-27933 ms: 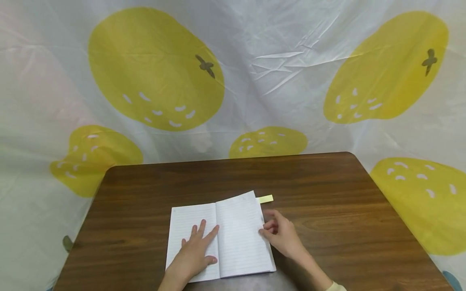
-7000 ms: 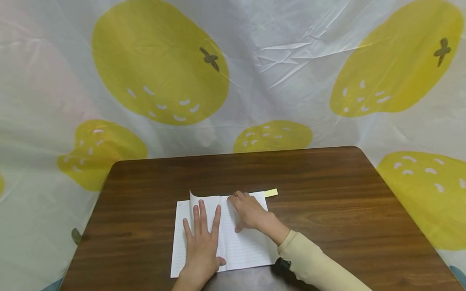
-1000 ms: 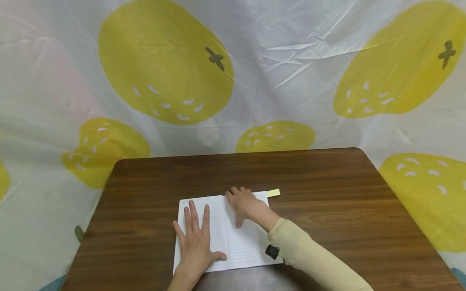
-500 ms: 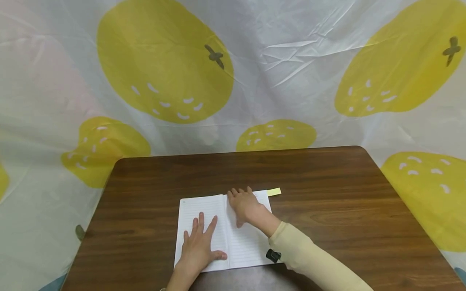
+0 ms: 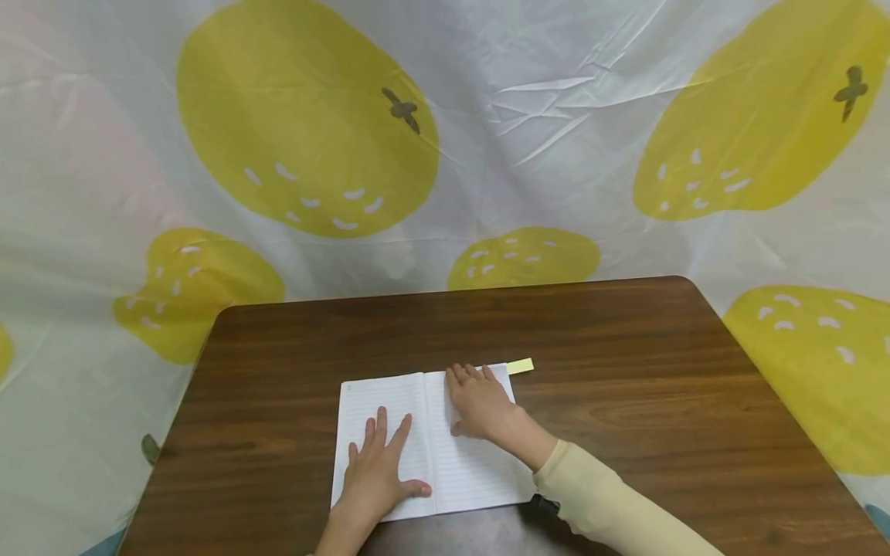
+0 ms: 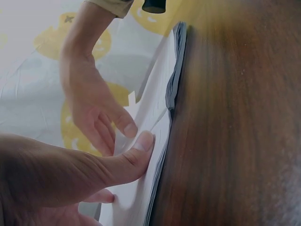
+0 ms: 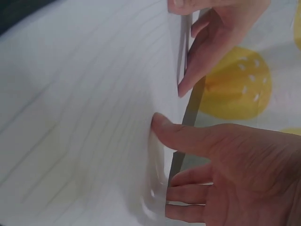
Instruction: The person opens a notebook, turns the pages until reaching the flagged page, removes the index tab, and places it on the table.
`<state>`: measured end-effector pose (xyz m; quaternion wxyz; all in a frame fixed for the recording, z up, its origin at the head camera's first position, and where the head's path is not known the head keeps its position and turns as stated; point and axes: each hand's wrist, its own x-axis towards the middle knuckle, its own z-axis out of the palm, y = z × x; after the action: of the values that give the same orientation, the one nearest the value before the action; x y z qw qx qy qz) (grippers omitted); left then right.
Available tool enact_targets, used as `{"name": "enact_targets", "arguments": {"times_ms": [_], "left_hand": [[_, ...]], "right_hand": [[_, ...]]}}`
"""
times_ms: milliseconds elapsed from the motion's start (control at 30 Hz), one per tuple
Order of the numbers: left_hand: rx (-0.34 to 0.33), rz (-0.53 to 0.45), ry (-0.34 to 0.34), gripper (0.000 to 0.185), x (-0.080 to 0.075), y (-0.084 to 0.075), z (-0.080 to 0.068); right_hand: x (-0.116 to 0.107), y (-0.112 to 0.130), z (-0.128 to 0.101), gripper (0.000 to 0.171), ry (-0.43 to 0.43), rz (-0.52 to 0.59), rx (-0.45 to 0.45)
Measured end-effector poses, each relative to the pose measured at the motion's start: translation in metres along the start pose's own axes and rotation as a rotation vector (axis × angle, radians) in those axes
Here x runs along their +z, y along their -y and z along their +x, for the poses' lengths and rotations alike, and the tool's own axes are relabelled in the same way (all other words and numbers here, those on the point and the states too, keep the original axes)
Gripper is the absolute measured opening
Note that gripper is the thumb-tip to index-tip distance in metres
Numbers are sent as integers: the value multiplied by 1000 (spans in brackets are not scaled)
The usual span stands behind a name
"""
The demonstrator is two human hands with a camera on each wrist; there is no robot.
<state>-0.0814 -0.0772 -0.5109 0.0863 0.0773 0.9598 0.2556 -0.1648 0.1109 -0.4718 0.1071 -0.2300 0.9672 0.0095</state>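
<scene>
A notebook (image 5: 480, 479) with lined white pages lies spread wide on the table, its centre fold running away from me. My left hand (image 5: 375, 479) rests on the left page with fingers spread and thumb pointing at the fold. Near the top of the right page, my right hand (image 5: 483, 405) presses with fingers extended together. From the right page's top corner sticks a pale yellow tab (image 5: 520, 366). In the right wrist view, the right thumb and fingers of the right hand (image 7: 235, 174) touch the page (image 7: 84, 117), which bulges slightly. Neither hand grips anything.
The brown wooden table (image 5: 660, 386) has rounded far corners. Behind it hangs a white curtain (image 5: 528, 154) printed with yellow fruit. A small black device (image 5: 545, 505) shows under the right sleeve (image 5: 612, 502).
Seven seconds ago a leaf curled up beneath the left hand; the left page now lies flat. Within the last second the left hand slid nearer, and the right hand shifted right from the fold.
</scene>
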Motion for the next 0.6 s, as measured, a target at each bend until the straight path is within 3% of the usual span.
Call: {"name": "enact_targets", "arguments": {"times_ms": [600], "left_hand": [[-1,-12,4,109,2,1,0]], "right_hand": [[11,-22,-17,94,-63,76,5]]}}
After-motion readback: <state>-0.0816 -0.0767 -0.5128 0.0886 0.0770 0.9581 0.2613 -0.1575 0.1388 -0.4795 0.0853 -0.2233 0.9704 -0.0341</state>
